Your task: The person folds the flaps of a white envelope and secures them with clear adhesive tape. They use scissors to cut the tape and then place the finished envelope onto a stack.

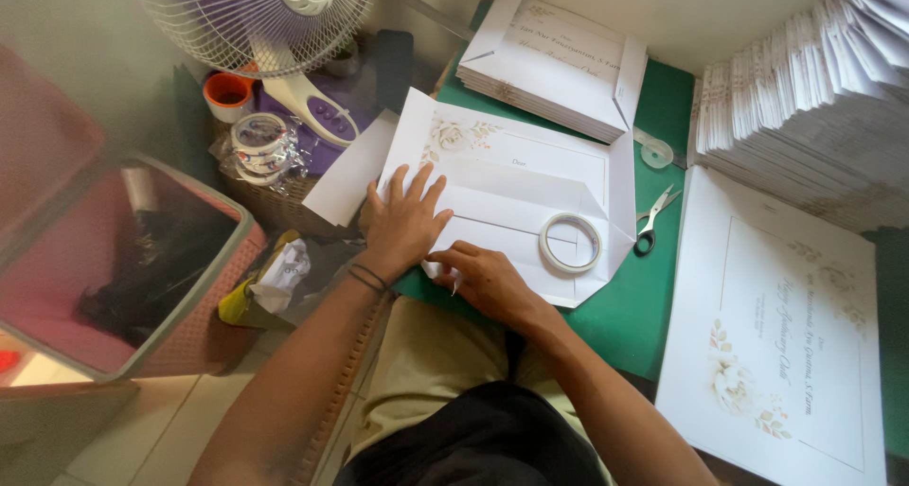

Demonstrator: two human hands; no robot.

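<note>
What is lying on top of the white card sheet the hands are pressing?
On the white card sheet lie a tape roll, the flat left hand and the right hand. What the hands cover cannot be seen.

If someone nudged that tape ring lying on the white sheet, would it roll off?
Probably not: the tape ring lies flat on the sheet, so it would likely slide. It looks thin and hollow, so probably light. Stood on edge, it might roll.

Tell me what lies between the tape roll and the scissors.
Head view: only the folded right flap of the white card sheet and bare green table separate the tape roll from the scissors.
</note>
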